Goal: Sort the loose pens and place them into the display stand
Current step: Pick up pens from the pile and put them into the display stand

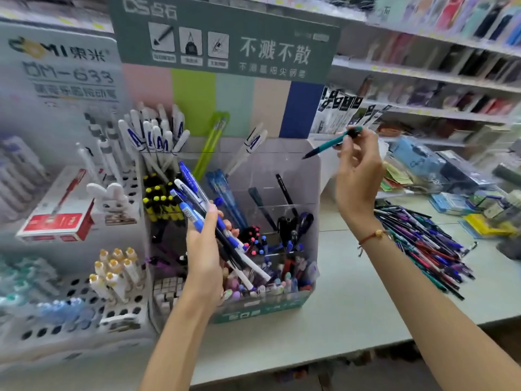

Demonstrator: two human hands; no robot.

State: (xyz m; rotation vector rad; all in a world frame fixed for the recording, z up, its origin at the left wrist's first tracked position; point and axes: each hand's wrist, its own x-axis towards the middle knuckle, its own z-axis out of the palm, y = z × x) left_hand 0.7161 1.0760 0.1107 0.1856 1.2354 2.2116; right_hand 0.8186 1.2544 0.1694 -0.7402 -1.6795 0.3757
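Above the stand (307,176), the right hand (358,176) pinches a teal pen (328,144) by its upper end, tip angled down-left. Meanwhile the left hand (205,249) grips a bundle of pens (197,201) before the compartments; loose pens (423,244) lie heaped on the counter (338,306) at right.

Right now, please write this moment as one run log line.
left hand: grips pen bundle | right hand: pinches teal pen above display stand | loose pens: piled on counter
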